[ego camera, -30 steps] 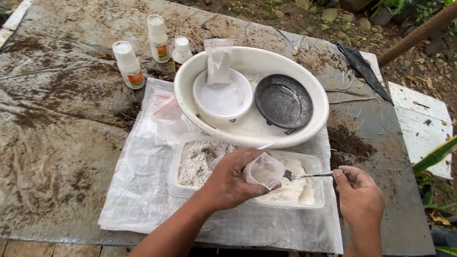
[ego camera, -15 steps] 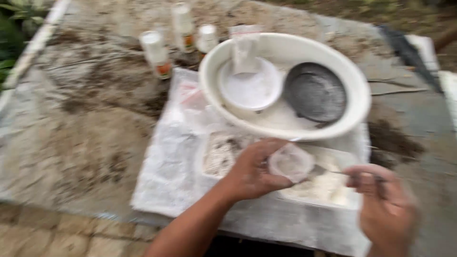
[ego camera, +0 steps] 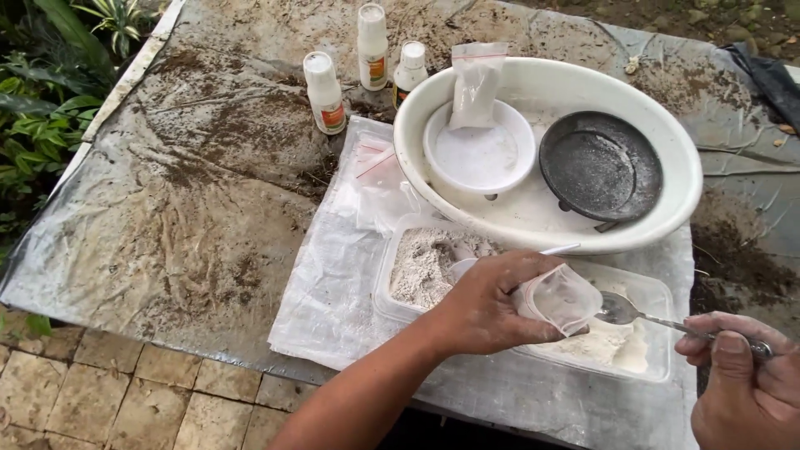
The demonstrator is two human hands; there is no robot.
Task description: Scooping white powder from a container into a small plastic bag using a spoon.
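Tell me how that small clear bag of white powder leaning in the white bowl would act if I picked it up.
The small clear bag would probably feel floppy: its thin plastic already slumps against the rim of the white bowl. It seems light, being only partly filled. Its powder would likely shift toward the bottom, so it may sag from your fingers.

Outdoors, in flat daylight without hard shadows. Stone worktop (ego camera: pixel 192 217), grey and stained with dark soil smears, draped in a clear plastic sheet (ego camera: pixel 50 250) wrinkled toward its left edge. Left of the worktop, green plants (ego camera: pixel 42 92) with long striped leaves. Below the worktop's near edge, a floor of pale square paving tiles (ego camera: pixel 125 392) with dark joints. Beyond the worktop's far right corner, bare earth with pebbles (ego camera: pixel 717 17). At that corner, a dark cloth (ego camera: pixel 762 75) hanging over the edge.
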